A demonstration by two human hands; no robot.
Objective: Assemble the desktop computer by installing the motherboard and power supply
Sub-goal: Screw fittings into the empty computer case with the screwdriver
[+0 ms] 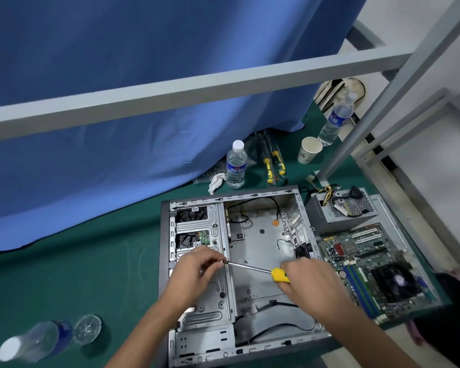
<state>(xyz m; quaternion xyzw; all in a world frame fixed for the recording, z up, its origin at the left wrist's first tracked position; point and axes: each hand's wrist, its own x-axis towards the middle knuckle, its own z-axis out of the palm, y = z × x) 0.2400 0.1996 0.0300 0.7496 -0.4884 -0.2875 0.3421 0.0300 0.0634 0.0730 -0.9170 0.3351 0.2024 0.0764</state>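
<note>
Here we see both hands over the open computer case (239,264), which lies on its side on the green tabletop (72,277). The right hand (311,282) has its fingers curled round the yellow handle of a screwdriver (260,270), and the metal shaft runs left from that grip. The left hand (194,272) pinches the shaft's tip between thumb and fingertips, just over the case's drive cage (197,229). Below the shaft we see the bare metal floor of the case, with loose black cables lying in it.

Just right of the right hand's fingers, outside the case, lies the motherboard (367,264), flat, with its green memory sticks and a dark fan cooler facing up. Beyond it, farther from the fingers, the grey power supply (343,211) sits on the tabletop, its yellow and black wires spilling out behind it.

Well beyond the left hand's fingers stands a water bottle (236,166) with a crumpled tissue (216,181) beside it, and two more yellow-handled tools (272,166) in clear packaging. Farther right we see a paper cup (309,150) and a second bottle (336,120). Well to the left of the left hand, near us, a third bottle (35,341) lies blurred, close to a clear glass dish (87,329). A blue curtain (117,102) hangs behind, crossed by a grey metal bar (197,86).
</note>
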